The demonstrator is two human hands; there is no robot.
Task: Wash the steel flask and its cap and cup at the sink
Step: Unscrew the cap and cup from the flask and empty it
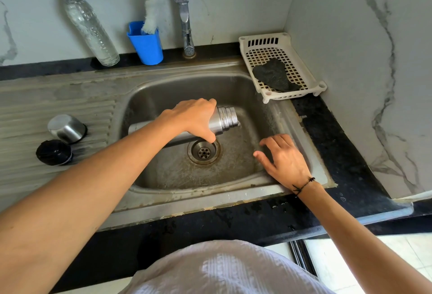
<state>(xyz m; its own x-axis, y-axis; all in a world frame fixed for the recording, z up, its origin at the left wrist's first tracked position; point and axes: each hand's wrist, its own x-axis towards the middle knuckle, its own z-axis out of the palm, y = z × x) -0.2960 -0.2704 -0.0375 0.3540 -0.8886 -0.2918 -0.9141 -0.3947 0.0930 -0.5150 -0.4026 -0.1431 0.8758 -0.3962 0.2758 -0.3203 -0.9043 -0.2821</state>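
Landmark = round steel drain [203,152] in the middle of the stainless sink basin [236,88].

Left hand [195,119] wrapped round the shiny steel flask w/ threaded neck [225,117]: flask lies on its side just above the drain, mouth pointing right & open, prob. tipped that way so it empties toward the drain. Grip: fingers over the top, thumb under, holding the flask body.

Right hand [284,159] right of the drain, near the basin wall, fingers relaxed & spread, holding nothing; looks ready to steady or scrub.

Small steel cup, upside down [67,128] & black round cap [54,152] sit well left of the drain on the ribbed drainboard [28,116], just beside each other, likely parked there to await washing.

Dark scrub pad [274,76] in the white plastic perforated tray [257,43], up-right of the drain. Chrome tap [184,13] behind it; no water visible.
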